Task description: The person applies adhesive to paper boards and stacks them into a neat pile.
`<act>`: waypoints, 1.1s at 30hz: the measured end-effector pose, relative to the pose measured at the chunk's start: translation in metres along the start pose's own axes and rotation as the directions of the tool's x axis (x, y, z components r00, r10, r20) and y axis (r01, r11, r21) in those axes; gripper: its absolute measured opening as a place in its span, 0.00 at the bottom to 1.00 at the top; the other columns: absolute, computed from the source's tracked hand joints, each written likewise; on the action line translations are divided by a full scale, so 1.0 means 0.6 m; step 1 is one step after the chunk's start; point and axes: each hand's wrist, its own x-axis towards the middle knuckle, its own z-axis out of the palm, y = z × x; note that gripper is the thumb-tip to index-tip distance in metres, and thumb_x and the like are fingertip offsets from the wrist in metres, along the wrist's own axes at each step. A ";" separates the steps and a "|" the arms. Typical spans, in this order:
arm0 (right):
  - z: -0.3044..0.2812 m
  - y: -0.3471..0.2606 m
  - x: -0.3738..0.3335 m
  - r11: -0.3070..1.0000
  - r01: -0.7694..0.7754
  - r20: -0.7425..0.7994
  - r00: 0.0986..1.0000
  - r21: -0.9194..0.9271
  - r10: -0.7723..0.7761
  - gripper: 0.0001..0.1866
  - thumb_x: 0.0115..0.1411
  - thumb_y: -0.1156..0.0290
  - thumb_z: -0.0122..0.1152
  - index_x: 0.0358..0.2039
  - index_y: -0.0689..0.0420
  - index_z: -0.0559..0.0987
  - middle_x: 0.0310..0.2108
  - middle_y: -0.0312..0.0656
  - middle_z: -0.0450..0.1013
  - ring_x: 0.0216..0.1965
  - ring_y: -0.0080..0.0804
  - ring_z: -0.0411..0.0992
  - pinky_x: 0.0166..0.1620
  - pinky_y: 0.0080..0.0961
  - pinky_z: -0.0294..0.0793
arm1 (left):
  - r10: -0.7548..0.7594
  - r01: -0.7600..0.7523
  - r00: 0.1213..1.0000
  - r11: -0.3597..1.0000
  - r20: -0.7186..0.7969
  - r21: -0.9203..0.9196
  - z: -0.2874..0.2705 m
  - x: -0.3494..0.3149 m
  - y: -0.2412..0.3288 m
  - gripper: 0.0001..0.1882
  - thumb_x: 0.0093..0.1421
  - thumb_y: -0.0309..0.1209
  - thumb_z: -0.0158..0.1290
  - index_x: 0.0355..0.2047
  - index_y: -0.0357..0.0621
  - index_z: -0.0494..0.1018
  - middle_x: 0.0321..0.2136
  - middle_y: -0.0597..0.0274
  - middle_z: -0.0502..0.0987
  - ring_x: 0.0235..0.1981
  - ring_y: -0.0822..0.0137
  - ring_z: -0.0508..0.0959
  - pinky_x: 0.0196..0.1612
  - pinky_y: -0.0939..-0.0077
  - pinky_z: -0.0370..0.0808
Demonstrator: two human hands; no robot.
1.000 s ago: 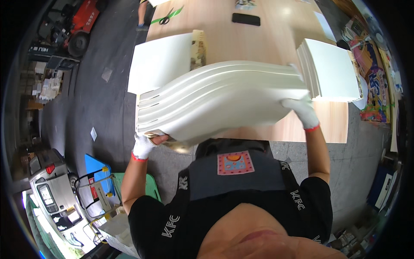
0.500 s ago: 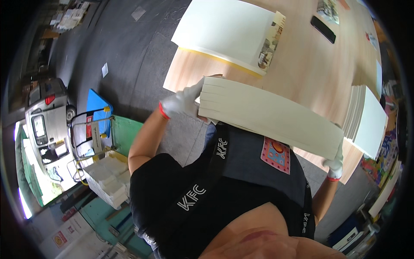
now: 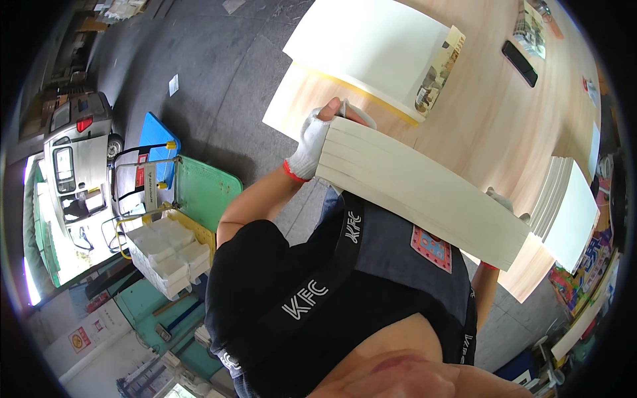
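In front of my body a thick stack of cream-white paper sheets [image 3: 424, 189] is held on edge, slanting down to the right. My left hand [image 3: 314, 140], in a white fingerless-style glove with a red cuff, closes round its left end with the thumb at the top far corner. My right hand [image 3: 502, 200] grips the right end from the far side; only some gloved fingers show above the edge, the rest is hidden. Beyond the stack, a pile of large white sheets [image 3: 375, 53] lies on the wooden table [image 3: 458, 152], with a printed strip along its right side.
A black phone [image 3: 519, 64] and a printed booklet [image 3: 531, 30] lie farther back. At the right stands a fanned pile of white sheets [image 3: 567, 209]. To my left are a green platform cart [image 3: 211, 189], a blue one [image 3: 152, 142], white paper blocks [image 3: 166, 249] and a parked van [image 3: 79, 126].
The held stack's left end has gone from layered and uneven to more even, and the stack looks straighter. My left thumb now sits at the top corner; my right fingers show behind the edge.
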 end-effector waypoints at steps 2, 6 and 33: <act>-0.009 -0.001 -0.002 0.999 -0.015 -0.050 0.999 0.051 0.017 0.46 0.69 0.32 0.30 0.63 0.65 0.68 0.63 0.52 0.67 0.68 0.44 0.60 0.70 0.38 0.56 | 0.011 -0.010 1.000 1.000 -0.017 0.018 0.007 -0.007 0.014 0.33 0.71 0.57 0.38 0.38 0.37 0.78 0.35 0.55 0.81 0.37 0.65 0.81 0.43 0.71 0.78; -0.039 -0.015 -0.010 0.985 -0.068 -0.259 0.966 -0.158 0.025 0.40 0.72 0.40 0.35 0.70 0.62 0.58 0.68 0.50 0.61 0.70 0.44 0.57 0.71 0.40 0.55 | 0.002 -0.002 1.000 1.000 0.009 -0.024 -0.004 -0.003 0.008 0.26 0.73 0.48 0.41 0.49 0.35 0.74 0.43 0.53 0.80 0.43 0.65 0.80 0.49 0.71 0.77; -0.012 -0.001 -0.084 0.215 0.032 0.057 0.992 -0.976 0.110 0.36 0.67 0.57 0.56 0.69 0.62 0.60 0.65 0.46 0.64 0.64 0.35 0.65 0.65 0.34 0.66 | 0.219 -0.433 0.890 0.681 0.400 0.591 -0.107 -0.011 -0.120 0.37 0.65 0.46 0.58 0.67 0.45 0.56 0.68 0.54 0.58 0.66 0.61 0.65 0.67 0.60 0.65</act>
